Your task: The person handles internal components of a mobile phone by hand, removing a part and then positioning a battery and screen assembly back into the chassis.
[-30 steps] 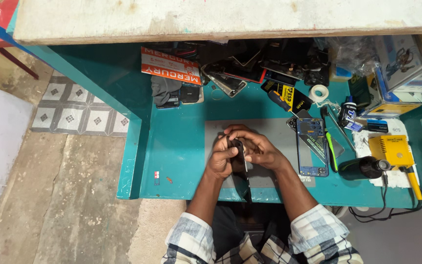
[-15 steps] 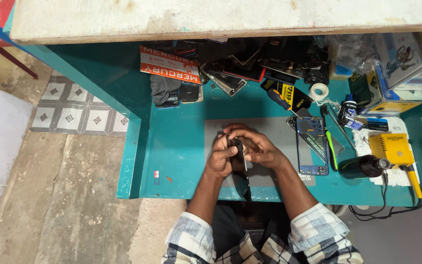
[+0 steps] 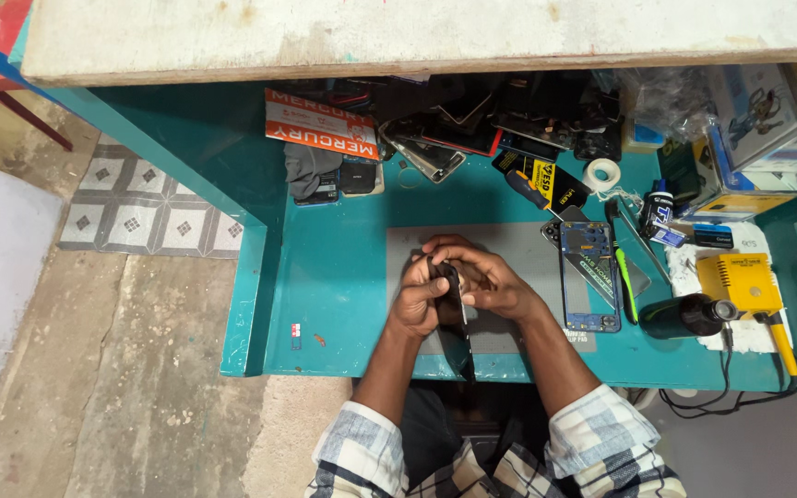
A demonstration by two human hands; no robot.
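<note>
Both of my hands meet over a grey work mat point(image 3: 528, 247) on a teal desk point(image 3: 343, 267). My left hand point(image 3: 419, 297) and my right hand point(image 3: 481, 277) together grip a thin dark phone part point(image 3: 454, 293), held edge-on between the fingers. A dark strip of it hangs down past the desk's front edge. Just right of my right hand, a blue phone frame point(image 3: 588, 275) lies flat on the mat.
Phone parts, a red box point(image 3: 320, 124) and a screwdriver point(image 3: 532, 192) crowd the back of the desk. A tape roll point(image 3: 601, 173), a green tool point(image 3: 622, 267), a yellow soldering station point(image 3: 742, 281) and a black cylinder point(image 3: 684, 315) stand at right. Tiled floor lies left.
My hands stay in the same spot over the mat; only the fingers shift slightly around the dark part.
</note>
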